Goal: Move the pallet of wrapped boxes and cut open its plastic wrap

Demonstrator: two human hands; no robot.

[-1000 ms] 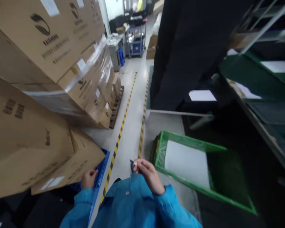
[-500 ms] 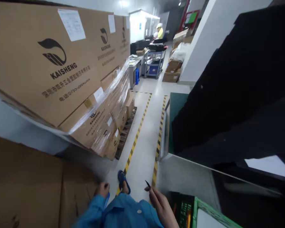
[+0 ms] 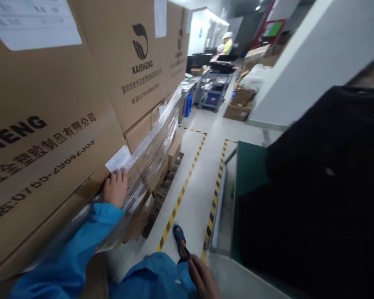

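Stretch-wrapped cardboard cartons [image 3: 145, 168] stand ahead; left hand [image 3: 115, 188] presses spread against them, right hand [image 3: 203, 282] well apart, pinching small dark blade [image 3: 184, 251].

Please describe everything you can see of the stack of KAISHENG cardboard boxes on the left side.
The stack of cardboard cartons is brown and printed in black with a swoosh logo, KAISHENG, Chinese text and a phone number. White paper labels are stuck on it. Clear plastic stretch wrap covers the lower cartons. The stack stands on a wooden pallet beside a yellow-and-black floor stripe. The person's left hand rests open against it.
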